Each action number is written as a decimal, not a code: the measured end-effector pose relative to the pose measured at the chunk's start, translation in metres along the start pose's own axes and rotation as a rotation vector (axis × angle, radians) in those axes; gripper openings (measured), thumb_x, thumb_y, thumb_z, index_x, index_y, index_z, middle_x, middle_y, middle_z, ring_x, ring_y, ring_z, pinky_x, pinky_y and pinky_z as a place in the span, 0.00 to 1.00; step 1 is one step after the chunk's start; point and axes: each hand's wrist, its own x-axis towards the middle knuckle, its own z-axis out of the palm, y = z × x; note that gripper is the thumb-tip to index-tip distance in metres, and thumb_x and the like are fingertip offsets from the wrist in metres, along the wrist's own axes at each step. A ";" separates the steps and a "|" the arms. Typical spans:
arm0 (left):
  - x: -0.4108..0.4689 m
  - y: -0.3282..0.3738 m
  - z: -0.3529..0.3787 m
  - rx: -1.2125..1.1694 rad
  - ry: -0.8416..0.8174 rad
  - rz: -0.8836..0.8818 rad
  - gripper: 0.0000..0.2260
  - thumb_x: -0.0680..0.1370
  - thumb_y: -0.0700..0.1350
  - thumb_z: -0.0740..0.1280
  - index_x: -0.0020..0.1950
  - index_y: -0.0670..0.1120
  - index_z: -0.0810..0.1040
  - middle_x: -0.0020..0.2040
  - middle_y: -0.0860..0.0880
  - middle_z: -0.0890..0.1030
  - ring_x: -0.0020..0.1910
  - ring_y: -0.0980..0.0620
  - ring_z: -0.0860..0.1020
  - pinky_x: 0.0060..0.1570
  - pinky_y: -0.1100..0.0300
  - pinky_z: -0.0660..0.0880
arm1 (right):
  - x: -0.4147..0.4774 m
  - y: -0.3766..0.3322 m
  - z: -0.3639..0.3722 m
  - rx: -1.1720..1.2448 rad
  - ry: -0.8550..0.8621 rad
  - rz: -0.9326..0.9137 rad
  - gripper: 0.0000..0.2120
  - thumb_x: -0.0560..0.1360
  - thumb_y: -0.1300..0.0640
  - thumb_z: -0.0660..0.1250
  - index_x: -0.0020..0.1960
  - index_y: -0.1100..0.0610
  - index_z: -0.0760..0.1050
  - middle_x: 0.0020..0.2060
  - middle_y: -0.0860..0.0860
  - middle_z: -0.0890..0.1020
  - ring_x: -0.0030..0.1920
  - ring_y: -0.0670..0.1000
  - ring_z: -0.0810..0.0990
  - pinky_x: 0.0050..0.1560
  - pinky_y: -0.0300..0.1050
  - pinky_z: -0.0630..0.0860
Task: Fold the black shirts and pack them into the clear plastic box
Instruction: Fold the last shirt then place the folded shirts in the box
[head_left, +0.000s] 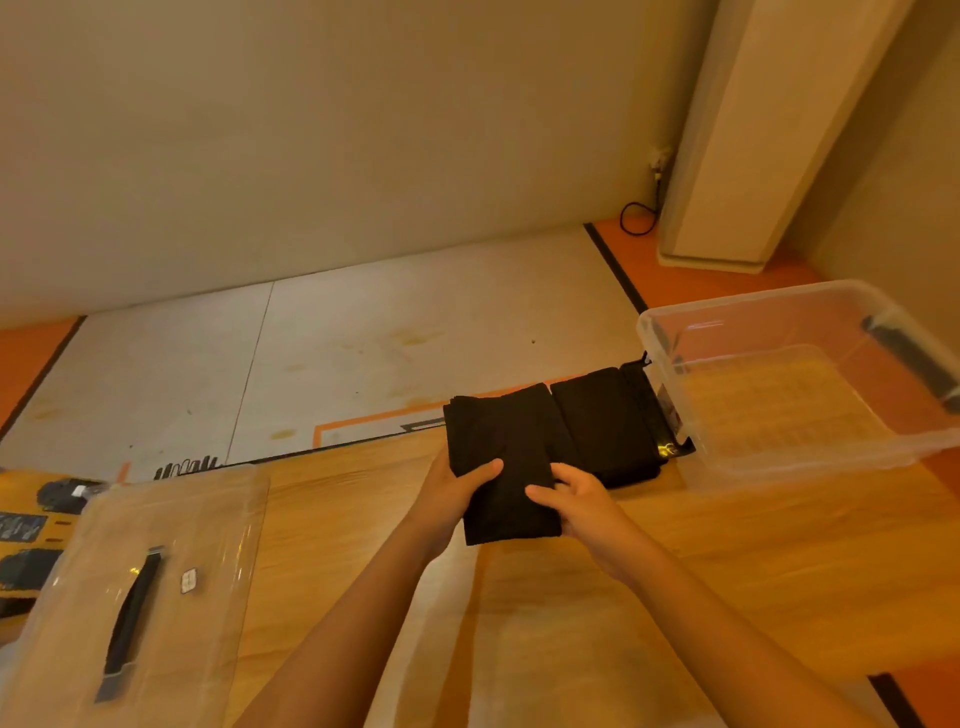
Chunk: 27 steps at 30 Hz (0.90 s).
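Gripping black shirt (506, 457) at wooden table (737, 551), pale floor (389, 338), beige wall (311, 130)

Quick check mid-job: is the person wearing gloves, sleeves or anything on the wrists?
No gloves: the left hand and right hand are bare. The left forearm and right forearm are bare too, down to the bottom frame edge, with no sleeve cuff in view. No watch, band or ring shows, though the soft, warm-tinted picture could hide a thin one.
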 end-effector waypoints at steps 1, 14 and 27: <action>0.014 0.005 0.004 -0.012 -0.009 -0.005 0.26 0.73 0.43 0.73 0.69 0.50 0.69 0.62 0.49 0.78 0.59 0.48 0.78 0.59 0.48 0.77 | 0.009 -0.009 -0.001 0.005 0.044 -0.017 0.10 0.77 0.61 0.66 0.53 0.47 0.73 0.45 0.46 0.81 0.45 0.43 0.81 0.39 0.34 0.78; 0.096 -0.009 0.038 0.005 0.118 -0.163 0.17 0.80 0.35 0.64 0.65 0.49 0.67 0.62 0.43 0.77 0.51 0.50 0.79 0.46 0.55 0.80 | 0.094 -0.013 -0.031 -0.679 0.426 0.012 0.19 0.78 0.51 0.65 0.67 0.51 0.67 0.44 0.45 0.77 0.40 0.44 0.77 0.41 0.41 0.77; 0.080 -0.018 0.051 0.021 0.201 -0.240 0.18 0.78 0.42 0.67 0.67 0.47 0.69 0.58 0.47 0.78 0.51 0.53 0.79 0.39 0.63 0.77 | 0.075 -0.005 -0.037 -0.827 0.323 -0.062 0.20 0.77 0.51 0.66 0.67 0.51 0.66 0.49 0.47 0.79 0.45 0.46 0.80 0.44 0.38 0.78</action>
